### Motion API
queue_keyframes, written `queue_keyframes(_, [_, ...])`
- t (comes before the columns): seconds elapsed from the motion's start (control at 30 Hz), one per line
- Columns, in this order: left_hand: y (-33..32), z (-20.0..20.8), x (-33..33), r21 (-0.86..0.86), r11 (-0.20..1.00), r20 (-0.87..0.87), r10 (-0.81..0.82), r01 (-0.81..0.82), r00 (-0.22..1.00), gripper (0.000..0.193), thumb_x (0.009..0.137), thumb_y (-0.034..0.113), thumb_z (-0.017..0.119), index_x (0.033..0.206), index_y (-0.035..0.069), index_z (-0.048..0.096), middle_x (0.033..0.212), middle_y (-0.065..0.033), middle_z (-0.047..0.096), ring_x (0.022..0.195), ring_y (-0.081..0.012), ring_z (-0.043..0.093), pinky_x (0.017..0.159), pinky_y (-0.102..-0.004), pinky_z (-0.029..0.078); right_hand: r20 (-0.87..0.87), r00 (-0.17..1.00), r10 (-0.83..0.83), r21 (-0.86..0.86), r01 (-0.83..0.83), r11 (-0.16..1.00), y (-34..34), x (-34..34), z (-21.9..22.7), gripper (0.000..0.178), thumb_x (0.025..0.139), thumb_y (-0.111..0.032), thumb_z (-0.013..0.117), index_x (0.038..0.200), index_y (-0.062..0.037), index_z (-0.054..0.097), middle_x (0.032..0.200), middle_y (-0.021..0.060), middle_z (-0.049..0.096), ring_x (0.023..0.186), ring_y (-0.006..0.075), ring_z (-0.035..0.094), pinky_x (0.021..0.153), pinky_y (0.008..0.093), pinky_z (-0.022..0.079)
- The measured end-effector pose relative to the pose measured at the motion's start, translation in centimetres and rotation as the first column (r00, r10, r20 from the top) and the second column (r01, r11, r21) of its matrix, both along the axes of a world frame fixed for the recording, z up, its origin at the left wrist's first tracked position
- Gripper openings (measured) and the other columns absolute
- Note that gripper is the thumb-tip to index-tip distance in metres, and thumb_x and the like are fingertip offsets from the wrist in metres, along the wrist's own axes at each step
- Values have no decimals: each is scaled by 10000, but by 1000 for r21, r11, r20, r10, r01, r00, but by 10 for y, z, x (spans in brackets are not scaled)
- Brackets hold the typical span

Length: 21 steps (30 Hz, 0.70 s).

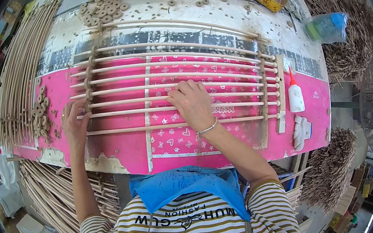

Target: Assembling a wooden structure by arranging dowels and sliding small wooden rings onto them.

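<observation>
A row of long, thin wooden rods [180, 72] lies side by side across the pink table top in front of me. Small round wooden rings [91, 67] join them near the left ends, and similar pieces [263, 82] sit near the right ends. Over the middle of the row, my right hand [191, 104] has its fingers curled round one of the nearer rods. My left hand [76, 123] is closed at the left end of a near rod [133, 111], thumb and fingers about its tip beside the lowest rings. Its fingertips partly cover that joint.
Loose wooden rings [108, 9] are heaped at the far left, with a smaller pile [41, 114] by my left hand. Bundled rods [25, 67] lie along the left edge. A red-tipped white glue bottle [296, 98] and a wooden strip [281, 93] lie on the right.
</observation>
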<state>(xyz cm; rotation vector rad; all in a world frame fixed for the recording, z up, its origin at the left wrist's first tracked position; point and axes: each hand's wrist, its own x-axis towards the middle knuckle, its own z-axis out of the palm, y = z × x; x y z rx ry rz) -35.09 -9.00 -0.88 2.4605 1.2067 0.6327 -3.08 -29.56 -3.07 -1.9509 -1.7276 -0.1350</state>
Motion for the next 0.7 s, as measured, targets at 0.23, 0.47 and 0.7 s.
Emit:
queue_keyframes(0.23, [5,13,-43,157,987,40,-32,25,999,349,904,86,762,1241,26,693,1190,-139,695,1146,-345,627,1000,-447,480,-118,991,70,110,-57,992,-4,-6,14,190,880,-201,768,1041,-101,758,978,60,675,919,266,629,811,425,489])
queue_keyframes(0.47, [45,4,-102,-88,916,330,397,-390,857,235,1041,98,647,1260,27,692,1065,-56,700,952,-156,655,862,-329,541,-167,976,142,-43,-151,988,-30,0,23,196,845,-121,786,1030,-68,749,1006,88,676,940,298,637,799,431,487])
queue_keyframes(0.7, [79,1,-162,16,852,266,500,-523,824,323,982,80,686,1305,59,698,1091,-88,720,990,-196,696,862,-348,563,-106,983,148,-36,-153,988,-23,-8,21,216,826,-87,795,1035,-54,749,936,86,629,919,287,613,791,409,465])
